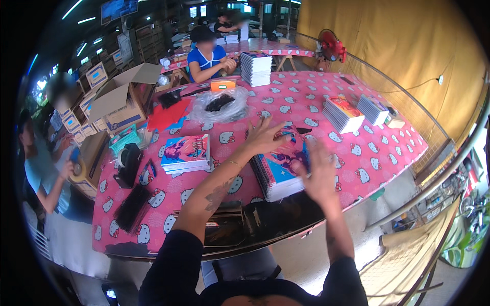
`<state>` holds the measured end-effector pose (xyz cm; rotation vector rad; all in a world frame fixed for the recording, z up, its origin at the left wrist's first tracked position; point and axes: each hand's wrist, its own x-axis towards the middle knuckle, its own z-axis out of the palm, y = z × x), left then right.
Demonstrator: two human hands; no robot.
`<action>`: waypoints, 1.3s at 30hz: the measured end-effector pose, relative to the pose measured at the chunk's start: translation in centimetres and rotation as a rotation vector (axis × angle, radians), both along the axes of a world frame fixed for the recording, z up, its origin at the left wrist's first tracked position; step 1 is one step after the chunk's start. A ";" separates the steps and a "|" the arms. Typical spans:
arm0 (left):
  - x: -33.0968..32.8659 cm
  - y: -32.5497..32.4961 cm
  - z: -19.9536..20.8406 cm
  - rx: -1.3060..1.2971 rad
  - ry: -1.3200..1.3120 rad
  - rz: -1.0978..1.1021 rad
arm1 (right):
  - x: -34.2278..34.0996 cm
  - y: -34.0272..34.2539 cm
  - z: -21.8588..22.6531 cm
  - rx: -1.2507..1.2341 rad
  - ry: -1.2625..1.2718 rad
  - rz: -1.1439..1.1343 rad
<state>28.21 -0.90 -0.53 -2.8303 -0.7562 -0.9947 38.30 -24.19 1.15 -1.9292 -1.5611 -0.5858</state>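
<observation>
A stack of spiral notebooks with colourful illustrated covers lies in front of me near the table's edge. Spread fingers of my left hand rest on or just over the stack's far left corner. Along its right side is my right hand, slightly blurred, fingers stretched out; whether it touches the stack I cannot tell. Neither hand grips anything. To the left sits a shorter pile of similar notebooks. Dark cardboard pieces lie along the near edge, below the stack.
The table has a pink patterned cover. Black binding wires, a tape dispenser, pliers and an open carton are on the left. Further notebook stacks stand right and far. A person sits across; another stands left.
</observation>
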 end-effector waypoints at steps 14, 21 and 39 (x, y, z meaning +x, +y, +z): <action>-29.9 7.8 -10.5 0.036 0.051 0.101 | -4.8 3.6 -4.6 0.137 -0.117 0.239; -28.5 4.7 -6.7 0.189 -0.128 0.217 | -8.3 1.7 -2.1 0.161 0.046 0.428; -24.0 -15.6 7.4 0.185 0.002 -0.170 | -14.8 1.0 -11.5 -0.078 1.156 0.782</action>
